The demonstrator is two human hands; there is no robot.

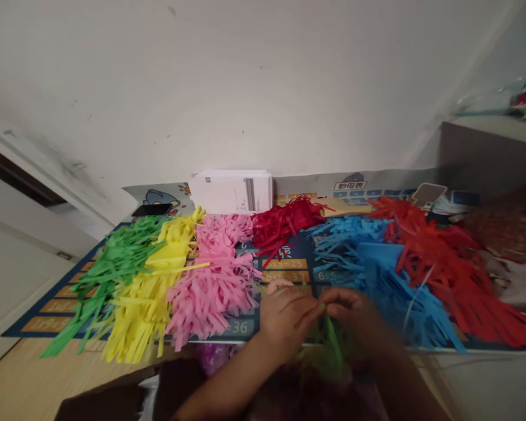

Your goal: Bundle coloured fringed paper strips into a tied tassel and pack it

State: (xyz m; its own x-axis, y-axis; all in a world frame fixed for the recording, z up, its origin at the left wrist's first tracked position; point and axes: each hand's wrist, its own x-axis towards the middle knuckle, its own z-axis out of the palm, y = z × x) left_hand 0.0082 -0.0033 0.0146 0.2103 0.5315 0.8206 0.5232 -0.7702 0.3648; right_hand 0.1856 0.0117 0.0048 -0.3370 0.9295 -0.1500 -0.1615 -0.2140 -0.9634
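Observation:
My left hand (283, 316) and my right hand (355, 316) meet at the table's front edge, fingers pinched together. Between them they hold a green paper tassel (333, 345), its strips hanging blurred below the fingertips. What the fingers do at its top end is partly hidden. Just left of my left hand lie pink fringed paper strips (213, 280). Beyond both hands is a dark red bunch of fringe (289, 222). Blue fringed strips (386, 286) spread out close to my right hand.
Yellow (158, 275) and green fringe (109, 269) lie at the left, red fringe (456, 275) at the right. A stack of white cards (232, 193) leans on the wall behind. A black phone-like slab (152, 209) sits back left. A printed mat (284, 275) covers the table.

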